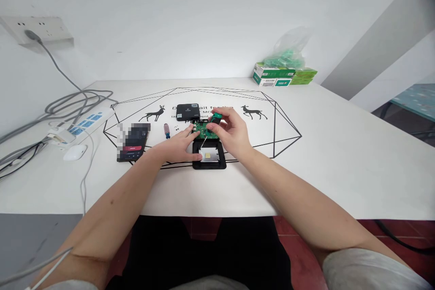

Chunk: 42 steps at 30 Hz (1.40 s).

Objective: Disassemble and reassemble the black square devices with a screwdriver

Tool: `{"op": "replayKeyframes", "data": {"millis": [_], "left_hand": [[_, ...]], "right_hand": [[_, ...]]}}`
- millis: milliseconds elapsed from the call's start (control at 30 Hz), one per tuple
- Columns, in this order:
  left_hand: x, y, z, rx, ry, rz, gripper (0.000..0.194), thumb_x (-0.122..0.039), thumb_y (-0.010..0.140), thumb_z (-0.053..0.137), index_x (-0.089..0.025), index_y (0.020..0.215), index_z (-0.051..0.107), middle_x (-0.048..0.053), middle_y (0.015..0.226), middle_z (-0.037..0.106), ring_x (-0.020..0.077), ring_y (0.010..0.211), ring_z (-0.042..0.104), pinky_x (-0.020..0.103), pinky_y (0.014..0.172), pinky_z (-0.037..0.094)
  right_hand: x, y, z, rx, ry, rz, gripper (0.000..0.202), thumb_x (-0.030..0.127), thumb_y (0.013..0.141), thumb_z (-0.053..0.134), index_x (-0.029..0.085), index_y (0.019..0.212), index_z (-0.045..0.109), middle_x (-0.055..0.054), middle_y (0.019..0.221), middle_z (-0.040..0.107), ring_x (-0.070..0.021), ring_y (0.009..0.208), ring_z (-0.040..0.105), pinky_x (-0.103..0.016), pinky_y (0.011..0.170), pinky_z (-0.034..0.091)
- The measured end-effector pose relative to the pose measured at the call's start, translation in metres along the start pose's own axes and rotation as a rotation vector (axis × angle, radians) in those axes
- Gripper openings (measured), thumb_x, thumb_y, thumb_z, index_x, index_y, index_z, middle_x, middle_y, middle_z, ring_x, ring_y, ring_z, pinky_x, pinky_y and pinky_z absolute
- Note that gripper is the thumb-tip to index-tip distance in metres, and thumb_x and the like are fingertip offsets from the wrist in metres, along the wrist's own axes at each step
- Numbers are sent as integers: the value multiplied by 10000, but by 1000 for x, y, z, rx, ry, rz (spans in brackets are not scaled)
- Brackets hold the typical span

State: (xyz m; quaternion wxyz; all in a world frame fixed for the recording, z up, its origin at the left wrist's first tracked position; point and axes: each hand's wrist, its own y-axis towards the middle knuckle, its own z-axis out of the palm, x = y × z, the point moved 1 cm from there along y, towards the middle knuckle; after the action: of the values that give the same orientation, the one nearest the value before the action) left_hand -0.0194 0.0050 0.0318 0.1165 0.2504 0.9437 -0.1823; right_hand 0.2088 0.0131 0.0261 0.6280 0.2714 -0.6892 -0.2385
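A green circuit board [201, 129] lies at the far edge of an open black plastic cover [222, 163], which has a silvery plate with a small yellowish pad inside. My left hand [178, 145] rests flat with its fingers spread; the fingertips touch the board's left side and the thumb lies on the cover's left edge. My right hand [233, 131] is closed around a screwdriver with a green and black handle [216, 118]. Its thin shaft slants down and left over the board's near edge. Behind the board sits a black box-shaped case [188, 112].
Left of my hands lie a small screwdriver [166, 131], a few tiny screws [176, 128] and a phone [133, 142]. Farther left are a power strip [90, 122], a white mouse [75, 152] and grey cables. Green-white boxes [274, 74] with a plastic bag stand back right.
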Motion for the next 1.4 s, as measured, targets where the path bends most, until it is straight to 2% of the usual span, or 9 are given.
{"op": "replayKeyframes", "data": {"millis": [100, 400, 600, 733, 867, 967, 1200, 1300, 1400], "left_hand": [[-1, 0, -1, 1, -6, -3, 1202, -868, 936, 571, -221, 1820, 74, 121, 1863, -137, 428, 1732, 59, 557, 1394, 117], [-7, -2, -4, 25, -11, -25, 1178, -836, 940, 579, -199, 1813, 109, 124, 1859, -158, 403, 1737, 40, 517, 1392, 146], [-1, 0, -1, 26, -12, -19, 1198, -860, 933, 570, -219, 1817, 77, 111, 1859, -168, 399, 1739, 35, 521, 1390, 157], [4, 2, 2, 15, -14, -2, 1198, -878, 927, 561, -261, 1819, 52, 83, 1858, -176, 406, 1737, 54, 537, 1386, 179], [4, 2, 2, 16, -6, 4, 1193, -874, 935, 560, -241, 1819, 70, 101, 1856, -172, 411, 1736, 60, 532, 1385, 185], [0, 1, 0, 26, 0, -5, 1188, -861, 937, 572, -226, 1817, 90, 109, 1854, -182, 402, 1737, 60, 517, 1382, 197], [0, 1, 1, 13, -4, -12, 1190, -869, 933, 563, -258, 1820, 57, 93, 1860, -154, 430, 1731, 67, 572, 1383, 163], [2, 1, 1, 21, -3, -15, 1199, -883, 927, 556, -247, 1820, 71, 94, 1856, -174, 420, 1734, 61, 555, 1387, 165], [3, 1, 1, 24, 1, -12, 1198, -887, 928, 547, -230, 1819, 89, 96, 1853, -183, 400, 1738, 40, 538, 1391, 164]], "right_hand": [[0, -5, 5, 6, 69, 39, 420, 454, 957, 798, 354, 1340, 654, -51, 1304, 754, -224, 1070, 790, -428, 878, 710], [7, -4, 3, 109, 151, 8, 372, 551, 1054, 662, 351, 1366, 693, -81, 1420, 748, -260, 1225, 779, -508, 1072, 673], [2, 0, 4, 66, 101, 13, 383, 576, 958, 788, 340, 1252, 721, -58, 1277, 743, -226, 1075, 737, -422, 858, 681], [0, 2, 2, 30, 33, -18, 406, 585, 924, 821, 337, 1231, 724, -48, 1190, 723, -209, 950, 696, -430, 822, 658], [7, 2, 1, 82, 98, -57, 339, 580, 1041, 665, 348, 1285, 704, -81, 1325, 703, -257, 1235, 700, -483, 994, 655], [9, -1, 4, 137, 223, -20, 288, 532, 1082, 615, 352, 1304, 638, -66, 1310, 712, -225, 1172, 737, -507, 1071, 635], [-6, -5, 13, -38, 160, 29, 446, 602, 908, 827, 326, 1149, 574, -23, 1107, 619, -190, 954, 645, -367, 758, 621], [-6, -5, 12, -47, 183, 5, 416, 608, 944, 785, 334, 1184, 584, -37, 1165, 639, -206, 1030, 664, -399, 842, 632], [0, -5, 11, 37, 260, 5, 356, 593, 1021, 687, 349, 1248, 563, -61, 1312, 665, -222, 1120, 704, -477, 994, 635]]}}
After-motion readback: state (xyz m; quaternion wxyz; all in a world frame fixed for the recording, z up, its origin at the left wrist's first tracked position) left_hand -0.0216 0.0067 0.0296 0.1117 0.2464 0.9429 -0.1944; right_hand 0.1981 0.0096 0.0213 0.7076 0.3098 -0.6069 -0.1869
